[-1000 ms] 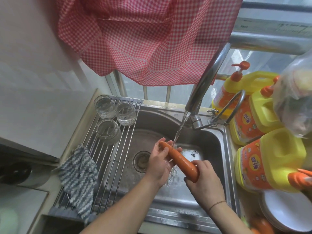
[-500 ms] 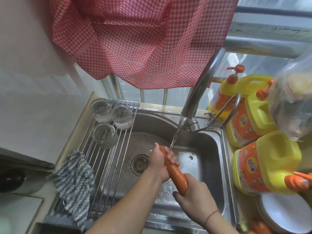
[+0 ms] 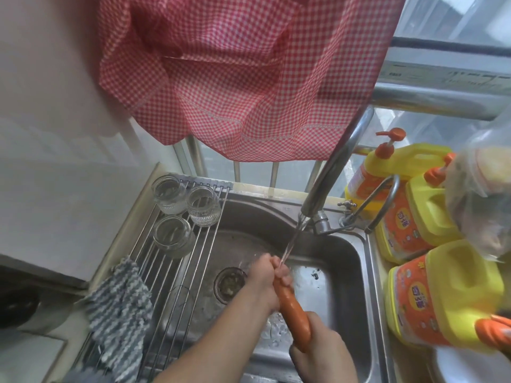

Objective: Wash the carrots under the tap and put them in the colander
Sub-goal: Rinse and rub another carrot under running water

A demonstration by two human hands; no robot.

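A person holds one carrot (image 3: 293,310) over the steel sink (image 3: 343,261), slanted from the far end under the tap (image 3: 331,172) down toward the body. The left hand (image 3: 266,280) is wrapped around the carrot's upper end, fingers curled over it, right where the thin stream of water (image 3: 293,239) lands. The right hand (image 3: 323,352) grips the carrot's lower, thicker end, fingers closed around it from below. The carrot hangs above the basin, not resting on the bottom.

The basin holds a film of water and scattered drops, and its round drain strainer (image 3: 229,283) contains some pale scraps. Across the left part of the sink lies a roll-up wire rack (image 3: 177,288). Three clear glass jars (image 3: 201,205) stand upright on its far end, close together; what they hold cannot be told. A grey-and-white striped cloth (image 3: 119,313) lies draped over the rack's near left edge.

To the right of the sink stand three yellow detergent jugs (image 3: 442,294) with orange caps, one with a pump top. Their orange labels carry printed characters, too blurred to read. A clear plastic bag (image 3: 481,200) with something pale inside hangs above the jugs, and the rim of a white plate (image 3: 467,366) shows at the lower right corner. A red-and-white checked curtain (image 3: 237,76) hangs over the window behind the tap.
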